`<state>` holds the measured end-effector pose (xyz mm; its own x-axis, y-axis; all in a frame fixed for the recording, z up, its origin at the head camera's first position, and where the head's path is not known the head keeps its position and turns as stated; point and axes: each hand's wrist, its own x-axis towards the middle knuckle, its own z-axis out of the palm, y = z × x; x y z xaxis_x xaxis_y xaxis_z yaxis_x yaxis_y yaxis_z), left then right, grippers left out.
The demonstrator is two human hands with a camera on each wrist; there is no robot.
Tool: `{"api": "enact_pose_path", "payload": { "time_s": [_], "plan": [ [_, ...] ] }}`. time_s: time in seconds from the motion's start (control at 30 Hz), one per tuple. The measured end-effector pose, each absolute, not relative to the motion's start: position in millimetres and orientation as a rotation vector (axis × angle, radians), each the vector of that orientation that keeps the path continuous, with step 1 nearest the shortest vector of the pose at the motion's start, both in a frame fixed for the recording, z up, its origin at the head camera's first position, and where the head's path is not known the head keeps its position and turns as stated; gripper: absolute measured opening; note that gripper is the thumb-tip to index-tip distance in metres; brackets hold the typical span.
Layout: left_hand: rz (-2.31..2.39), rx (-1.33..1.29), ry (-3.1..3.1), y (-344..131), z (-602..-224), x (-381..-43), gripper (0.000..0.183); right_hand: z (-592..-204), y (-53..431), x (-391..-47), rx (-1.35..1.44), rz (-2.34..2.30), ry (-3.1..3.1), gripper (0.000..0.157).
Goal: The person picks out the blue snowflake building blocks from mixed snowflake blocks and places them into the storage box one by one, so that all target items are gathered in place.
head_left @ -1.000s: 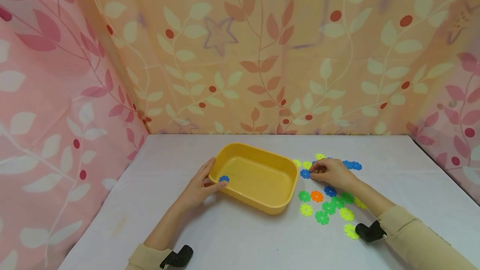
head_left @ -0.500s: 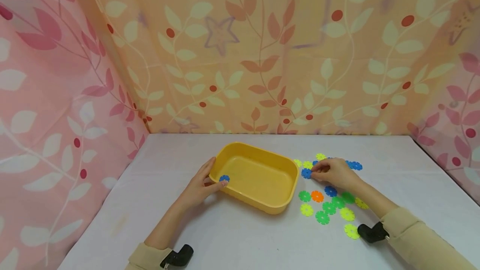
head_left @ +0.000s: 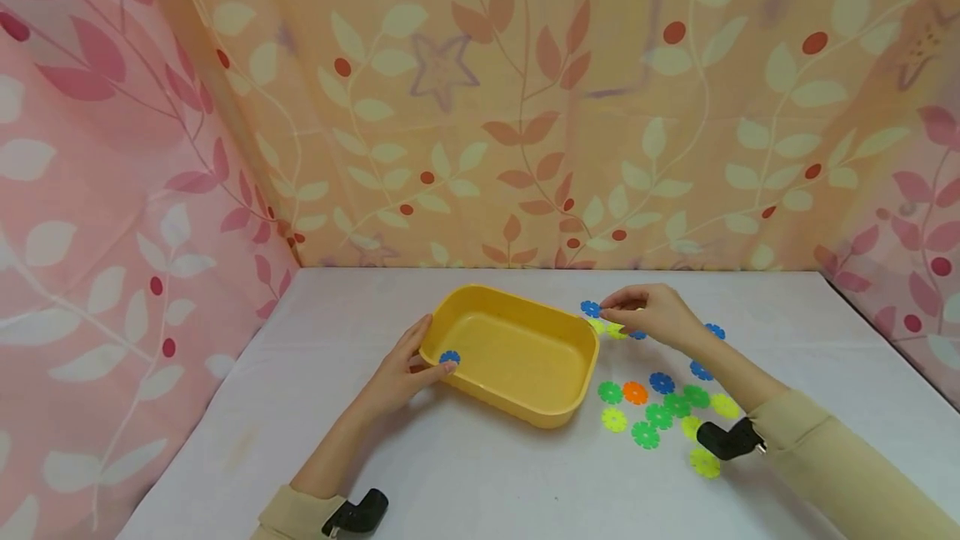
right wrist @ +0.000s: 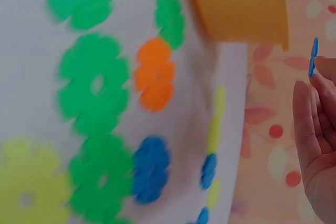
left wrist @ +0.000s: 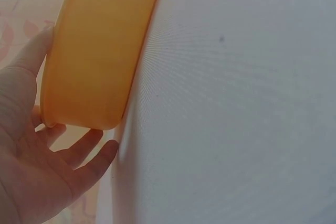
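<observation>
My left hand (head_left: 399,372) holds the left end of a yellow plastic basin (head_left: 517,357), its thumb over the rim and its fingers along the outer wall. One blue notched plastic disc (head_left: 449,357) lies in the basin by that thumb. In the left wrist view the fingers (left wrist: 94,166) touch the basin's side near its base. Just off the basin's far right corner, my right hand (head_left: 660,315) pinches another blue disc (head_left: 590,308) by its edge, lifted off the table. The right wrist view has this disc (right wrist: 314,57) edge-on between thumb and fingertips.
Right of the basin, several flat notched discs lie on the white table (head_left: 480,482): green (head_left: 658,417), yellow (head_left: 705,463), blue (head_left: 662,382) and one orange (head_left: 635,392). Patterned curtains (head_left: 525,107) stand behind the table and at both sides.
My right hand has raised the blue disc from the table and moved it up and left towards the basin's rim. The left hand and the basin have stayed in place.
</observation>
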<state>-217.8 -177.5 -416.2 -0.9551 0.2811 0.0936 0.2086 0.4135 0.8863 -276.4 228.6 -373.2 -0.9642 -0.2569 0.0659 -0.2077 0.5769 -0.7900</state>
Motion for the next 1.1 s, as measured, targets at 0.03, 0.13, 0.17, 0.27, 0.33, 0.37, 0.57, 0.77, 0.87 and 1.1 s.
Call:
{"api": "enact_pose_path", "payload": {
  "time_s": [0.03, 0.13, 0.17, 0.27, 0.33, 0.37, 0.57, 0.77, 0.87, 1.1],
  "plan": [
    [1.608, 0.443, 2.579, -177.1, -414.8, -216.7, 0.088, -369.8, 222.6, -278.2, -0.421, -1.375, 2.725, 0.036],
    [1.611, 0.437, 2.566, -174.9, -405.7, -211.3, 0.087, -359.1, 203.0, -282.8, -0.492, -1.411, 2.686, 0.032],
    [1.608, 0.431, 2.563, -174.2, -402.4, -209.4, 0.087, -356.0, 196.2, -284.5, -0.517, -1.423, 2.672, 0.030],
    [1.612, 0.425, 2.556, -172.8, -395.5, -205.5, 0.087, -347.8, 175.8, -290.5, -0.603, -1.459, 2.621, 0.026],
    [1.614, 0.421, 2.563, -174.1, -398.5, -207.1, 0.088, -343.3, 161.8, -294.6, -0.641, -1.489, 2.582, 0.026],
    [1.613, 0.428, 2.569, -175.1, -401.3, -208.8, 0.088, -341.5, 155.0, -297.0, -0.657, -1.505, 2.564, 0.026],
    [1.601, 0.456, 2.607, -181.4, -419.5, -220.7, 0.089, -334.8, 115.2, -310.7, -0.678, -1.551, 2.513, 0.028],
    [1.596, 0.436, 2.606, -182.3, -422.4, -223.5, 0.091, -338.2, 80.0, -322.2, -0.665, -1.587, 2.466, 0.024],
    [1.596, 0.417, 2.596, -181.5, -422.3, -223.0, 0.092, -344.5, 67.7, -328.1, -0.689, -1.569, 2.464, 0.022],
    [1.619, 0.428, 2.575, -180.3, -422.0, -221.6, 0.091, -363.0, 49.6, -338.8, -0.780, -1.386, 2.509, 0.017]
  ]
}}
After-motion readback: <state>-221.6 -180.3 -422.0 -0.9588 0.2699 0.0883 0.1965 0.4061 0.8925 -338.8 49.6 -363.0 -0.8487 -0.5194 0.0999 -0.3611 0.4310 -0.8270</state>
